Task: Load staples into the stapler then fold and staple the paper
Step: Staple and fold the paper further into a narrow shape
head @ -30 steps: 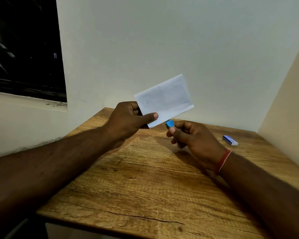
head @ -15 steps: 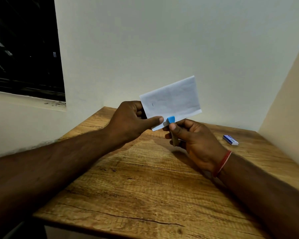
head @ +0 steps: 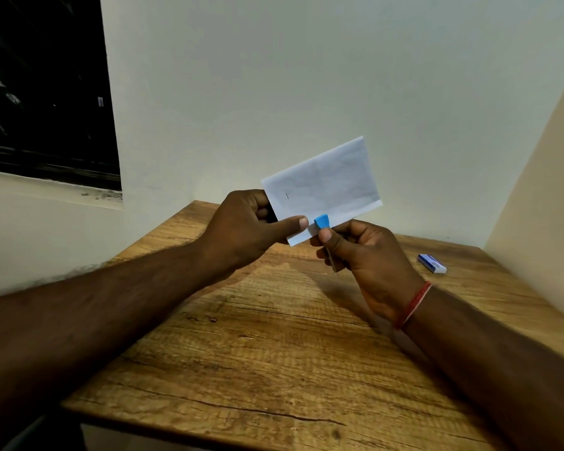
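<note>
A folded white paper (head: 326, 183) is held up above the table, tilted with its right end higher. My left hand (head: 251, 229) pinches its lower left corner, thumb on the front. A staple shows as a short dark line near the paper's left edge. My right hand (head: 365, 255) grips a small stapler (head: 322, 222) upright; its blue nose sits over the paper's lower edge, just right of my left thumb. Most of the stapler's body is hidden in my fist.
A small blue and white staple box (head: 432, 263) lies on the wooden table (head: 274, 346) at the far right. White walls close the table in at the back and right. A dark window is at the upper left.
The stapler's blue nose has moved up from below the paper onto its lower edge. Both hands and the paper have drifted slightly to the right.
</note>
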The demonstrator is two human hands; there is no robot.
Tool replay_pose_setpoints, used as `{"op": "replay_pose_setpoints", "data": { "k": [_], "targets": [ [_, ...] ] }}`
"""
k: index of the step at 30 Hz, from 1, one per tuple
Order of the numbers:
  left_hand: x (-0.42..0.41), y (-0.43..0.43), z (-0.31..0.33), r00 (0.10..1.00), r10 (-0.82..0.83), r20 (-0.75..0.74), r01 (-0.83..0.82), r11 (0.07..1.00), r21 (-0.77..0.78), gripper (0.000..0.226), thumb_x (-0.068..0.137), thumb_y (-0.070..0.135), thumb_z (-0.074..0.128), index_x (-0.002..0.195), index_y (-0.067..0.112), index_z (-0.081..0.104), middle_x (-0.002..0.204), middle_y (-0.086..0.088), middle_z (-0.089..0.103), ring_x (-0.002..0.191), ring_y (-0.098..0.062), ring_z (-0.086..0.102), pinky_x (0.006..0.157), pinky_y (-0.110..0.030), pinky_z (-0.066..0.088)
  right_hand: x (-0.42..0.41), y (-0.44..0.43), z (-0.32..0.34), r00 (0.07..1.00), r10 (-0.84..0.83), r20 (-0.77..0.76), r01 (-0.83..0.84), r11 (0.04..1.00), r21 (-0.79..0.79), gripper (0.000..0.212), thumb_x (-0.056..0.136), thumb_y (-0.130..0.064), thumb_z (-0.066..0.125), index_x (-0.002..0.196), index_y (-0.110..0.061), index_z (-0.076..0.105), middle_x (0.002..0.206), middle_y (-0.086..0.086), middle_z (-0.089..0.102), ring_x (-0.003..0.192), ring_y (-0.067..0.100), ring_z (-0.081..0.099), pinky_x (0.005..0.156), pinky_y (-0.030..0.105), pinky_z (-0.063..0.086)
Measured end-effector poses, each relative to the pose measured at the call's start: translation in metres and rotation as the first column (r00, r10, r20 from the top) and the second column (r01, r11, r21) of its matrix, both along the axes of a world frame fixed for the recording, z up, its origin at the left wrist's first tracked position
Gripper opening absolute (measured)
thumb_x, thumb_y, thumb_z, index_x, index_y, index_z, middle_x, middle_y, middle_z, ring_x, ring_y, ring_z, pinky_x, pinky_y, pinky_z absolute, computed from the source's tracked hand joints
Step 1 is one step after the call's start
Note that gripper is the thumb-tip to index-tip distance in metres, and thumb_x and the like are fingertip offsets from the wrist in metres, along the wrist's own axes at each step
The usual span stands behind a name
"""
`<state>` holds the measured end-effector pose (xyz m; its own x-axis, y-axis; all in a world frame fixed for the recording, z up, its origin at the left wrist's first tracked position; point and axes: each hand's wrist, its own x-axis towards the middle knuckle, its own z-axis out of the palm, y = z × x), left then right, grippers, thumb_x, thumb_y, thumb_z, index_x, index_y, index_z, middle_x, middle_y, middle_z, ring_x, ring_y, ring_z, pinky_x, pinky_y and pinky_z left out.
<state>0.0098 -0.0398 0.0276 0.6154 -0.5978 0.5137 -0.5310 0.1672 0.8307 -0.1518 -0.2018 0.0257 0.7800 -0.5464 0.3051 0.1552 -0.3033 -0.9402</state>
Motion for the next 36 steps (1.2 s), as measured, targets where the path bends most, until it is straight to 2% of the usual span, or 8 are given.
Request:
{"op": "replay_pose_setpoints", "data": {
  "k": [7, 10, 19, 23, 27, 31, 33, 36],
  "targets": [
    [0.0046, 0.0019, 0.0011, 0.994, -0.08, -0.081, 0.077, 0.996, -0.042, 0.031, 0.095, 0.012, 0.089, 0.125, 0.007, 0.081, 0.099, -0.011, 0.088, 0.088, -0.029, 0.086, 0.084, -0.039, 0.072, 0.0005, 0.0006, 0.0042, 0.993, -0.112, 0.022, 0.112, 0.994, 0.015, 0.02, 0.095, -0.024, 0.082, 0.102, -0.005, 0.081, 0.092, 0.007, 0.086, 0.078, 0.016, 0.074, 0.068, 0.03, 0.056],
    [0.004, 0.0021, 0.0007, 0.99, -0.101, -0.095, 0.1, 0.995, -0.012, 0.037, 0.091, 0.008, 0.091, 0.126, 0.007, 0.081, 0.097, -0.013, 0.087, 0.088, -0.032, 0.086, 0.083, -0.037, 0.071, 0.0012, -0.0008, 0.0041, 0.992, -0.128, 0.017, 0.128, 0.992, 0.008, 0.015, 0.096, -0.021, 0.081, 0.101, -0.006, 0.081, 0.091, 0.005, 0.086, 0.076, 0.013, 0.075, 0.063, 0.022, 0.059],
    [0.0042, 0.0011, 0.0, 0.985, -0.119, -0.124, 0.121, 0.993, 0.005, 0.043, 0.09, 0.007, 0.092, 0.131, 0.009, 0.079, 0.1, -0.009, 0.088, 0.09, -0.026, 0.087, 0.084, -0.037, 0.07, 0.0015, -0.0016, 0.0025, 0.987, -0.162, 0.025, 0.163, 0.986, -0.044, 0.009, 0.098, -0.015, 0.08, 0.099, -0.006, 0.082, 0.088, 0.005, 0.085, 0.064, 0.001, 0.075, 0.057, 0.011, 0.053],
    [0.0046, 0.0019, 0.0004, 0.985, -0.122, -0.126, 0.122, 0.992, -0.004, 0.041, 0.092, 0.008, 0.091, 0.131, 0.007, 0.079, 0.097, -0.012, 0.087, 0.087, -0.026, 0.086, 0.085, -0.038, 0.071, 0.0007, -0.0019, -0.0012, 0.989, -0.146, 0.036, 0.147, 0.988, -0.039, 0.014, 0.096, -0.023, 0.082, 0.101, -0.011, 0.083, 0.089, 0.002, 0.086, 0.071, 0.006, 0.076, 0.06, 0.016, 0.057],
    [0.0041, 0.0029, 0.0016, 0.979, -0.119, -0.164, 0.117, 0.993, -0.026, 0.039, 0.091, 0.008, 0.091, 0.129, 0.007, 0.08, 0.096, -0.014, 0.087, 0.086, -0.026, 0.085, 0.082, -0.034, 0.07, -0.0025, -0.0023, -0.0017, 0.999, -0.018, 0.041, 0.02, 0.999, -0.045, 0.039, 0.085, -0.04, 0.08, 0.106, -0.008, 0.083, 0.097, 0.016, 0.082, 0.077, 0.01, 0.075, 0.07, 0.023, 0.061],
    [0.0014, 0.0026, 0.002, 0.979, -0.112, -0.168, 0.107, 0.993, -0.04, 0.033, 0.09, 0.008, 0.093, 0.121, 0.01, 0.082, 0.094, -0.015, 0.087, 0.083, -0.022, 0.084, 0.078, -0.028, 0.068, -0.0023, 0.001, -0.0048, 0.998, 0.067, 0.001, -0.067, 0.997, -0.031, 0.029, 0.094, -0.026, 0.079, 0.111, -0.003, 0.082, 0.099, 0.021, 0.081, 0.081, 0.017, 0.074, 0.075, 0.026, 0.061],
    [-0.0003, 0.0027, 0.0018, 0.985, -0.096, -0.143, 0.093, 0.995, -0.028, 0.032, 0.089, 0.009, 0.093, 0.119, 0.01, 0.083, 0.093, -0.013, 0.087, 0.084, -0.024, 0.085, 0.079, -0.031, 0.069, -0.0019, 0.003, -0.0055, 0.997, 0.072, -0.014, -0.072, 0.997, -0.025, 0.026, 0.094, -0.023, 0.079, 0.111, -0.003, 0.081, 0.1, 0.024, 0.08, 0.086, 0.022, 0.072, 0.075, 0.031, 0.06],
    [-0.0015, 0.0027, 0.0003, 0.992, -0.06, -0.113, 0.058, 0.998, -0.018, 0.035, 0.089, 0.012, 0.094, 0.121, 0.007, 0.083, 0.094, -0.009, 0.087, 0.087, -0.026, 0.086, 0.085, -0.042, 0.071, -0.004, 0.0045, -0.0033, 0.995, 0.088, -0.044, -0.09, 0.995, -0.052, 0.04, 0.085, -0.036, 0.081, 0.113, -0.007, 0.082, 0.105, 0.019, 0.082, 0.089, 0.021, 0.074, 0.076, 0.029, 0.062]
  ]
}}
